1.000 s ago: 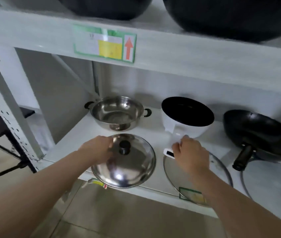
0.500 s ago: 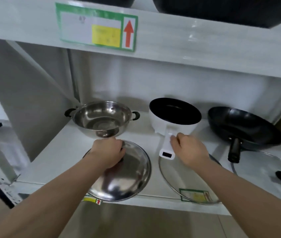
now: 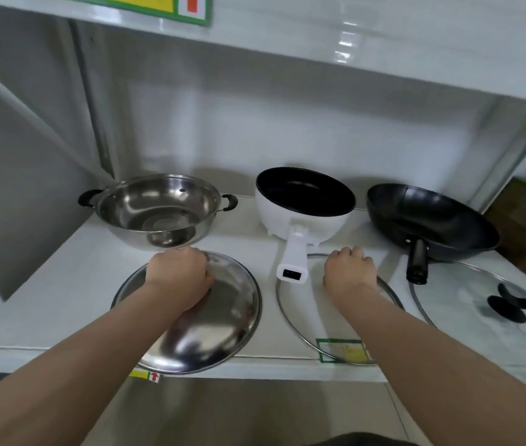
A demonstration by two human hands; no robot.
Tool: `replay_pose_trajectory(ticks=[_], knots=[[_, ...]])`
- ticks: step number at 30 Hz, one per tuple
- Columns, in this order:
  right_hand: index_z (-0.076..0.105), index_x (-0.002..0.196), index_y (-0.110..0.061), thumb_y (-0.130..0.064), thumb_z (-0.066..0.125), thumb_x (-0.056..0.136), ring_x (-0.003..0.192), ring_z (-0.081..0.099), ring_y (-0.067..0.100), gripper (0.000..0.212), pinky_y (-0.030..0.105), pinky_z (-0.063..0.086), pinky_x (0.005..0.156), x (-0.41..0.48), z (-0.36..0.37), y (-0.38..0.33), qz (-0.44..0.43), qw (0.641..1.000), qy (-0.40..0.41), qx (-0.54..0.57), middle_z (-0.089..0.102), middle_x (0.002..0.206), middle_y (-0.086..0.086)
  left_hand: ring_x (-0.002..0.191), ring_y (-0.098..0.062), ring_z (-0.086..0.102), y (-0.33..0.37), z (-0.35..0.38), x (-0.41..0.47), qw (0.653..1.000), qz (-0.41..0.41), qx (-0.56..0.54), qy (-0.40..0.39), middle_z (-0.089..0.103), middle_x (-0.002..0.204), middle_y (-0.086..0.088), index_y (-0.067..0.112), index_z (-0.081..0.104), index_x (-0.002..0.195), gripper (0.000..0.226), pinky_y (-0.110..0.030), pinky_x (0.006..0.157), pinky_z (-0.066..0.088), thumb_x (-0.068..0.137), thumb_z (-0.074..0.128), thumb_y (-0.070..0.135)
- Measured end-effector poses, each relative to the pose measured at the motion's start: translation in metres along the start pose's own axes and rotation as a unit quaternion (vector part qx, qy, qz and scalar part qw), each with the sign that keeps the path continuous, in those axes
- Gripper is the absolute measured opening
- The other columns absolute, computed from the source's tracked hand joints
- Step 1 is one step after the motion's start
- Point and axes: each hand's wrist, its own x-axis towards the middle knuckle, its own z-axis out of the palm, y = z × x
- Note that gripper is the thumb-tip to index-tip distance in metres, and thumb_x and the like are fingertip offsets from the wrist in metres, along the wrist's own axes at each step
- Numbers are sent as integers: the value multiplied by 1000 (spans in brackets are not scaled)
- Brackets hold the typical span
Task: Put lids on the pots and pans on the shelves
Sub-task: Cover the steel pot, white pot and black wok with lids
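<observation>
The white shelf (image 3: 71, 284) is carrying everything: three uncovered vessels are standing along the back, namely the steel pot (image 3: 155, 209), the white pot (image 3: 303, 204) and the black wok (image 3: 429, 217), with their lids lying flat in front. The wok's glass lid (image 3: 467, 304) is sitting untouched at the right. The steel lid (image 3: 223, 317), overhanging the shelf's front edge, is lying just before the steel pot, and the left hand (image 3: 176, 280) is closing its grip over the lid's centre, fingers curled around what is probably the knob, which is hidden. The middle glass lid (image 3: 297, 313) is resting partly under the white pot's handle (image 3: 294, 259); the right hand (image 3: 348, 273) is gripping its hidden knob likewise. Lifting that lid straight up is risking a knock against the handle, nudging the pot; the overhanging steel lid is risking tipping off if pulled forward.
</observation>
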Motion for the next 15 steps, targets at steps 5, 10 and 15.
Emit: replay_pose_trajectory(ticks=[5,10,15], knots=[[58,116,-12,-14,44,91,102,62,25,28,30,48,75,-5,2,6,72,991,-61,96,65,113,5,96,-26,64,0,0,0,1000,-9,-16,-1,66,106,-4,13,61,105,28,-29,66,38,94,43,33],[51,86,-16,-18,43,91,77,53,24,9,27,39,65,-24,-1,13,48,987,-16,154,58,81,3,97,-24,60,-4,-11,-8,999,11,1,-44,62,108,-3,16,61,110,31,-29,69,40,93,44,36],[50,93,-11,-26,43,92,75,52,26,17,28,36,60,-46,-6,18,26,984,40,174,53,78,3,94,-23,60,-16,-27,-19,998,12,8,-59,60,101,-1,17,62,107,33,-30,69,43,92,45,42]])
